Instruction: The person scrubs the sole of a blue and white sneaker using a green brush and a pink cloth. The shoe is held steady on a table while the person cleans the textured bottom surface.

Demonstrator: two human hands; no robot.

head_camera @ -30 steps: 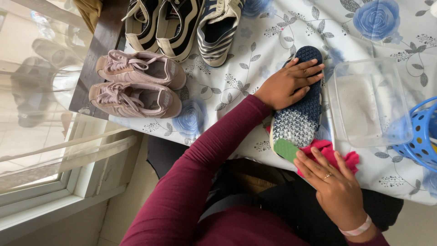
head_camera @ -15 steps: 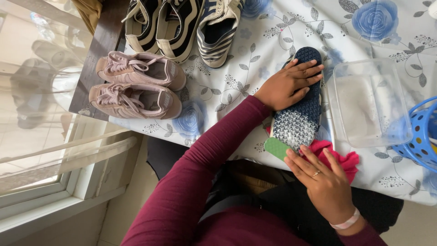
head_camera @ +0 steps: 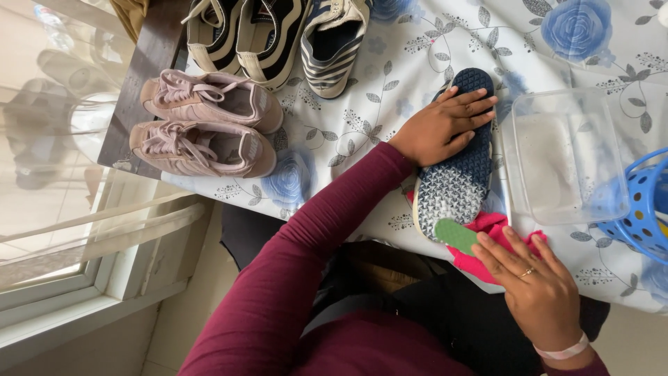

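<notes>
A dark blue sandal (head_camera: pixel 460 177) lies sole-up on the floral tablecloth (head_camera: pixel 348 132), its heel end pale with suds. My left hand (head_camera: pixel 442 125) rests flat on its toe end and holds it down. My right hand (head_camera: pixel 536 292) grips a green scrubbing pad (head_camera: pixel 456 234) against the heel end of the sole. A pink cloth (head_camera: pixel 490 240) lies bunched under the heel and my right hand.
A clear plastic tub (head_camera: pixel 567 160) with soapy water stands right of the sandal. A blue perforated basket (head_camera: pixel 643 209) is at the right edge. A pair of pink sneakers (head_camera: pixel 205 129) and black-and-white shoes (head_camera: pixel 278 35) sit at the left. A window with a curtain lies left.
My right hand with the green pad slid a short way left and back along the heel of the sole. My left hand stayed on the toe end.
</notes>
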